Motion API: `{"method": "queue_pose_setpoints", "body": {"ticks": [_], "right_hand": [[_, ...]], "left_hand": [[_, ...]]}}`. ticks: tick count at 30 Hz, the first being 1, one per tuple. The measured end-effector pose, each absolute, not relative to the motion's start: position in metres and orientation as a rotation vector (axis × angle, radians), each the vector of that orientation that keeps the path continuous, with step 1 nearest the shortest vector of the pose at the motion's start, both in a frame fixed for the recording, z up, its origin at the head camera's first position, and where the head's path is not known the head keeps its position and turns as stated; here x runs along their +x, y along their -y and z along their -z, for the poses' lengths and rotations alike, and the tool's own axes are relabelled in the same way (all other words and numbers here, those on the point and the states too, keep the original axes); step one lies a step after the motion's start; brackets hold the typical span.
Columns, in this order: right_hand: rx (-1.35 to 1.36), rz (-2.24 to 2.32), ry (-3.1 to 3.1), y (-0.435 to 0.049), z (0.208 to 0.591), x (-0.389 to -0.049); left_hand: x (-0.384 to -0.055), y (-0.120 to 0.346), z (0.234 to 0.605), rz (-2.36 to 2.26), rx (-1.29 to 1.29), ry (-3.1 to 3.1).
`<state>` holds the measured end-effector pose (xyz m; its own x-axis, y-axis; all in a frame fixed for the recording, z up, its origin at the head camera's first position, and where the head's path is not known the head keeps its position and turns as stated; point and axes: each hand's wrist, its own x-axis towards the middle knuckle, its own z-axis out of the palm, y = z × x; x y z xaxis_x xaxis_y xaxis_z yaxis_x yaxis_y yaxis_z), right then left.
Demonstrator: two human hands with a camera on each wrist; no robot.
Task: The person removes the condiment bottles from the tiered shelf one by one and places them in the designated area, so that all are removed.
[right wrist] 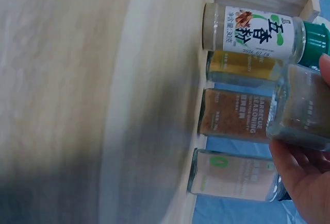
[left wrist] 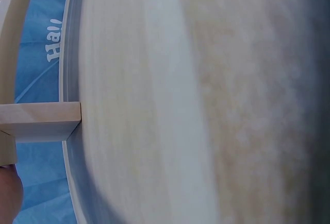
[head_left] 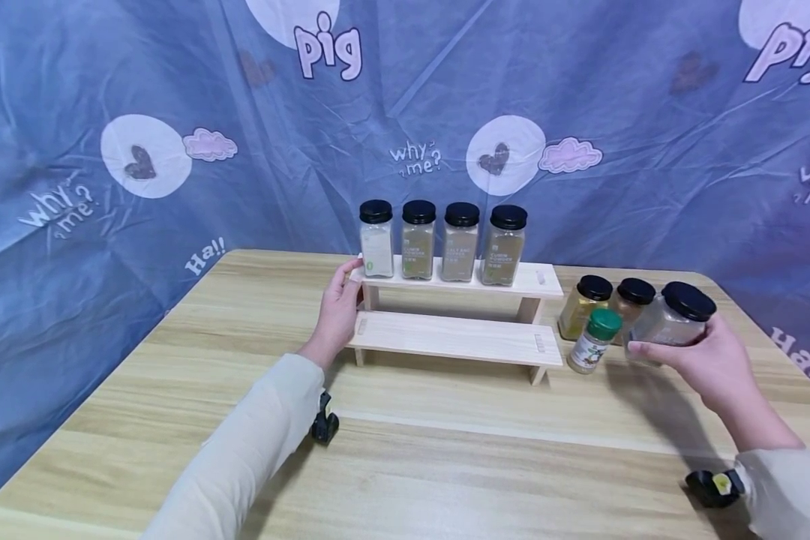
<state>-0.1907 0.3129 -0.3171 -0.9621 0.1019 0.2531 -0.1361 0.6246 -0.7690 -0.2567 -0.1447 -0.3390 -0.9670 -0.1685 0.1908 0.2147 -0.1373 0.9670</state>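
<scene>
A two-tier wooden rack (head_left: 455, 339) stands on the table, and my left hand (head_left: 340, 307) grips the left end of its upper shelf. Only a fingertip (left wrist: 9, 195) of that hand shows in the left wrist view, under the wood. My right hand (head_left: 712, 364) holds a black-lidded glass spice jar (right wrist: 301, 108), tilted and raised above the table. Close by stand a green-capped spice bottle (right wrist: 258, 33), a jar of yellow powder (right wrist: 242, 67), a brown barbecue seasoning jar (right wrist: 234, 113) and a pale-powder jar (right wrist: 232, 175). In the head view the held jar hides the pale one.
Along the upper shelf stand several black-lidded jars, among them a white-powder jar (head_left: 376, 244) at the left and a cumin powder jar (head_left: 502, 251) at the right. Behind the wooden table (head_left: 405, 465) hangs a blue printed cloth (head_left: 405, 105).
</scene>
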Motion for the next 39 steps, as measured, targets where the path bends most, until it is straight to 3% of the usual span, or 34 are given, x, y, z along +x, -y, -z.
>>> {"method": "queue_pose_setpoints", "body": {"ticks": [39], "right_hand": [[0.169,-1.034,2.845,-0.317,0.342,-0.211]], "left_hand": [[-0.259,0.145,0.340,2.212,-0.048,1.852]]}}
